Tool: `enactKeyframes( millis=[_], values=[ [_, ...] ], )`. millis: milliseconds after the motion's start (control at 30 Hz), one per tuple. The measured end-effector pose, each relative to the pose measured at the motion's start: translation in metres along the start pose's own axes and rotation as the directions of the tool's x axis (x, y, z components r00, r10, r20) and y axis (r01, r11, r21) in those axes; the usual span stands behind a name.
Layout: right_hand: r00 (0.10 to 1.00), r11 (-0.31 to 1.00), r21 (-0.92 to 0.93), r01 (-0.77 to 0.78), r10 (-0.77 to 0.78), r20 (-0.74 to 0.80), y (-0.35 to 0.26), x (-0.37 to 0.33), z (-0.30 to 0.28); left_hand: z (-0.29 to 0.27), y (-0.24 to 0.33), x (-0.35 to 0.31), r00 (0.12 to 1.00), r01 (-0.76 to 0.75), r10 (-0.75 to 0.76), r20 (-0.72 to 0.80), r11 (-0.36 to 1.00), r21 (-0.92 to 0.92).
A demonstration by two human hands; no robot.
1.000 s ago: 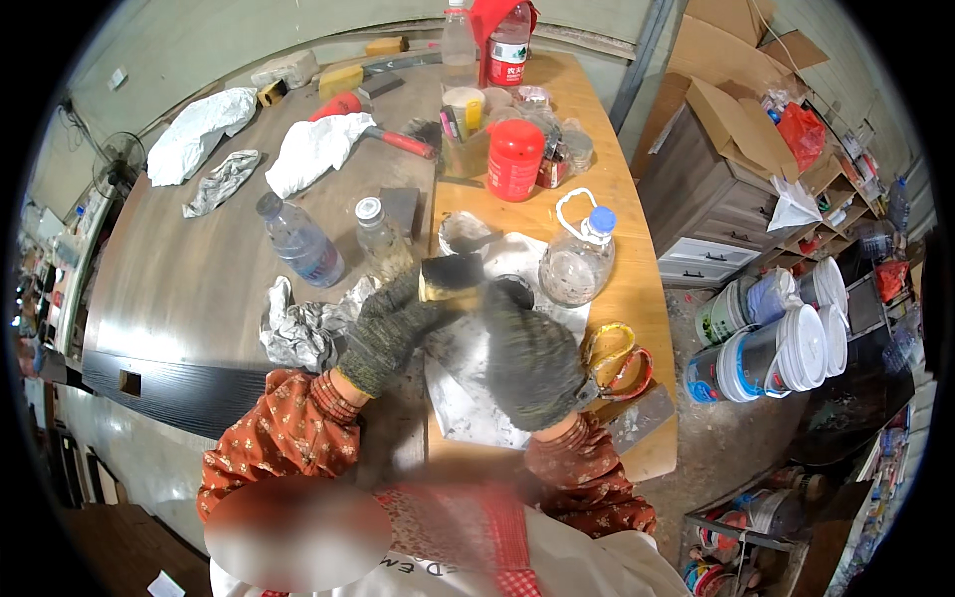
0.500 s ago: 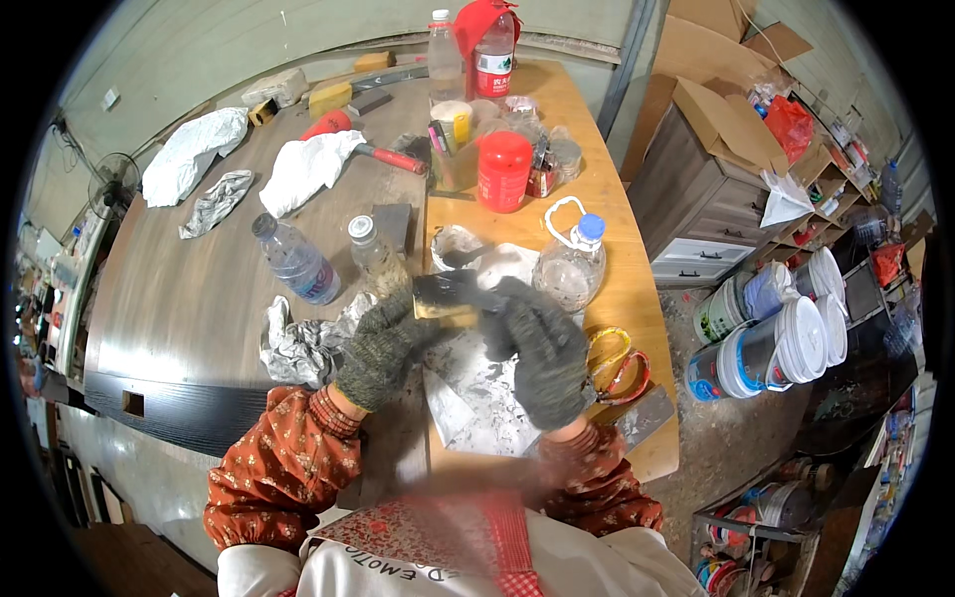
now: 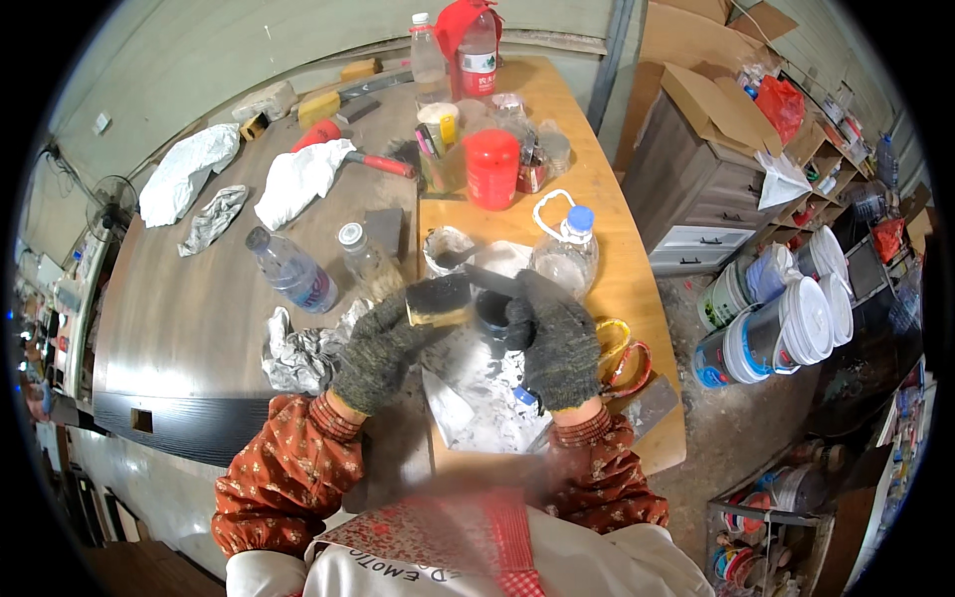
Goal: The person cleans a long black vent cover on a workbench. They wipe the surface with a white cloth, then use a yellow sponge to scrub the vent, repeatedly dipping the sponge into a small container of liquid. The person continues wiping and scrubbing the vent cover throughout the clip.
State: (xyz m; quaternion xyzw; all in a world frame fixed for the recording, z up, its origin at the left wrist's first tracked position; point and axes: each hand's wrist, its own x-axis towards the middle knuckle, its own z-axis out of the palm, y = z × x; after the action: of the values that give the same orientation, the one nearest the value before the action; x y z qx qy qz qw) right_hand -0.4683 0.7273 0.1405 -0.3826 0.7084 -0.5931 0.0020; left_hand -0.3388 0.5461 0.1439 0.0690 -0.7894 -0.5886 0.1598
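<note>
My left hand point(image 3: 383, 348), in a dark knitted glove, grips a yellow sponge block point(image 3: 438, 300) whose top face is blackened. My gloved right hand point(image 3: 557, 343) is closed round a dark flat blade point(image 3: 492, 282), which points left just above the sponge's right end; its handle is mostly hidden. Between the hands a small black cup point(image 3: 491, 310) stands over white paper point(image 3: 477, 408) smeared with dark flecks. A small blue piece point(image 3: 524, 396) shows below my right hand. Behind the cup is a white tub point(image 3: 445, 242) stained dark inside.
A clear bottle point(image 3: 298, 274), a glass jar point(image 3: 366, 257) and a crumpled grey cloth point(image 3: 298, 350) lie or stand to the left. A blue-capped jug point(image 3: 567, 257), scissors point(image 3: 625, 358) with yellow and red handles and a red canister point(image 3: 490, 169) are at right. White buckets point(image 3: 796, 323) stand beyond.
My right hand has shifted slightly right, and the blade and the black cup now show more clearly. The sponge stays in my left hand. The view has turned slightly.
</note>
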Motion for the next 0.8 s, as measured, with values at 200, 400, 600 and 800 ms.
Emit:
enactKeyframes(
  millis=[200,400,600,800],
  values=[
    [0.969,0.963,0.264,-0.055,0.115,-0.217,-0.006,-0.012,0.01,-0.001,0.005,0.001,0.99,-0.14,0.137,0.028,0.971,0.194],
    [0.849,0.677,-0.524,0.517,-0.484,0.211,-0.006,-0.037,0.033,0.001,0.002,-0.002,0.966,0.207,-0.256,-0.04,0.853,-0.479],
    [0.781,0.654,-0.429,0.622,-0.56,0.278,-0.017,-0.05,0.039,0.0,-0.003,-0.003,0.971,0.207,-0.24,0.025,0.777,-0.595],
    [0.883,0.764,-0.443,0.469,-0.4,0.245,-0.016,-0.038,0.032,-0.001,-0.013,-0.005,0.99,0.136,-0.141,-0.003,0.96,-0.244]
  ],
)
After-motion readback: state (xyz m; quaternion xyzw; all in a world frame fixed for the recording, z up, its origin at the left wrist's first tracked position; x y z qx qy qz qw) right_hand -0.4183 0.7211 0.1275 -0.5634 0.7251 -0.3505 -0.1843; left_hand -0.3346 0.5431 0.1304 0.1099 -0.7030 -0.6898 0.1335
